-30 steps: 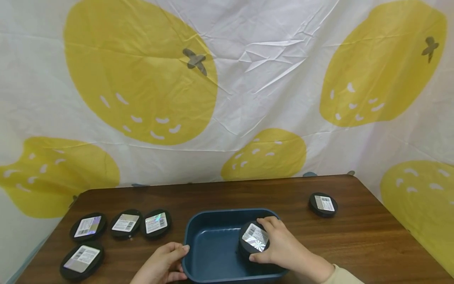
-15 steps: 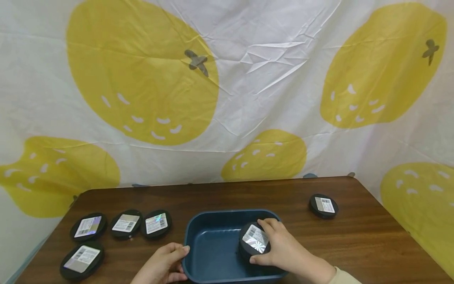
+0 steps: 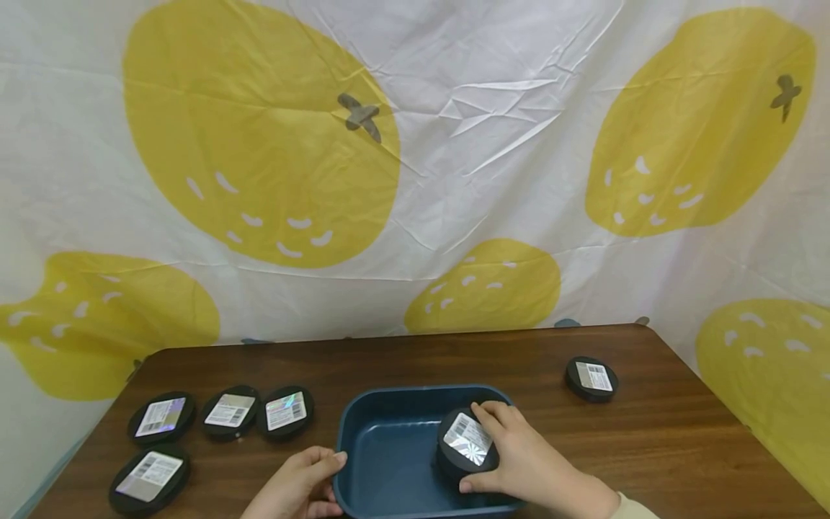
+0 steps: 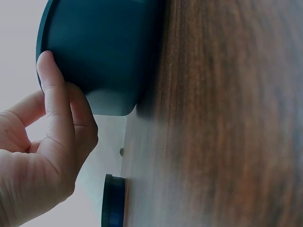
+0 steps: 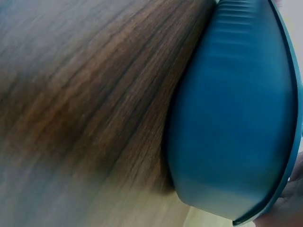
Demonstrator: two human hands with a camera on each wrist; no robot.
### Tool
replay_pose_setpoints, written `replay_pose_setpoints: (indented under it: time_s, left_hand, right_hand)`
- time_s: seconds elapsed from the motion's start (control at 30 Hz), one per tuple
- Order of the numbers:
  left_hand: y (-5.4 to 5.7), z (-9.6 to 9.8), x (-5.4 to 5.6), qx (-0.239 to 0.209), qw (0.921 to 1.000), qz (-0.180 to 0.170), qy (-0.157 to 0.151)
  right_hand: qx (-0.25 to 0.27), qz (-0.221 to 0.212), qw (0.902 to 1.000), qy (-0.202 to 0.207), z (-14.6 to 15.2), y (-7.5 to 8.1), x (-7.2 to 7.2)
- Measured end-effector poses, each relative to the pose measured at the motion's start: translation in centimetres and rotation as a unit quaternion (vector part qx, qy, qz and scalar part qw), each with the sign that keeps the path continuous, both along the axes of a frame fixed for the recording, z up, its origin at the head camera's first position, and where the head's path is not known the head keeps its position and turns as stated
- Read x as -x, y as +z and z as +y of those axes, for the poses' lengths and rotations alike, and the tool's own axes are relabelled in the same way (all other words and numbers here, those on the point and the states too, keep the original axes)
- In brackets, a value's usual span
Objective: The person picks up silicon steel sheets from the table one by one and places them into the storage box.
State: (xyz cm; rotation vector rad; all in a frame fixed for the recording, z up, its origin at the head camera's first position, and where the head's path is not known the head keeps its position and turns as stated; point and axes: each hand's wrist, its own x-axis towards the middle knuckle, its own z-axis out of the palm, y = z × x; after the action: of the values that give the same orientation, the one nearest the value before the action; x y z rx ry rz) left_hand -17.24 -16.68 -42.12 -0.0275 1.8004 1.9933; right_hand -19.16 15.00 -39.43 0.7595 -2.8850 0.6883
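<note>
Black disc: I am seeing it inside the blue tray, between the table's left and right edges; right hand gripping its sides, left hand pinching the tray's rim. Judging it stiff, light, best held by its sidewall.

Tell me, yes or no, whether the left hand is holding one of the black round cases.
No, the left hand grips the edge of the blue tub, while the right hand holds a black round case.

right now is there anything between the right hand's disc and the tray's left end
Nothing visible: the tray looks bare from the disc to that end, where the left hand holds it by the edge.
</note>
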Motion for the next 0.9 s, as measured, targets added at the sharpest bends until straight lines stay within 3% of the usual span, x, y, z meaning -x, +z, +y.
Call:
replay_pose_setpoints:
  time_s: [0.17, 0.4, 0.9]
  left_hand:
    - [0.0, 0.0, 0.0, 0.002, 1.0, 0.001, 0.0]
    - [0.0, 0.0, 0.0, 0.002, 1.0, -0.004, -0.001]
    - [0.2, 0.0, 0.0, 0.0, 1.0, -0.009, -0.002]
  right_hand:
    - [-0.029, 0.047, 0.9984, 0.011, 0.5, 0.2, -0.4]
    - [-0.098, 0.123, 0.9873, 0.019, 1.6, 0.6, -0.8]
    - [-0.127, 0.154, 0.9795, -0.024, 4.2, -0.1, -0.9]
